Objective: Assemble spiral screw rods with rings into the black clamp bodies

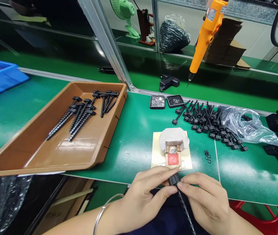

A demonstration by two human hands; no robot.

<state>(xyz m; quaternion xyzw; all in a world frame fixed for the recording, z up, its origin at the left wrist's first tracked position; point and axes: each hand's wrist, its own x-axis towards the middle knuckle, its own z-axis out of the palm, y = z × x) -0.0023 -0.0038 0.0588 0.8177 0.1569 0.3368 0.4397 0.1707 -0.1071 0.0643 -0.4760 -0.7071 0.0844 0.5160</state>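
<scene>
Both hands, left hand and right hand, pinch one black ribbed rod by its capped end, steadying it just beside the small fixture.

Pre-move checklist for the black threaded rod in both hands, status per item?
1. Left hand on the cap end of the black threaded rod: ok, thumb and fingers pinch it.
2. Right hand on the rod: ok, fingertips meet it just below the cap.
3. Taped fixture in front of the hands, nothing in its red slot: ok.
4. Small black rings beside the fixture: ok, several lie there.
5. Ring already fitted on the held rod: cannot tell, fingers cover it.
6. Brown tray has bare floor: ok.
</scene>
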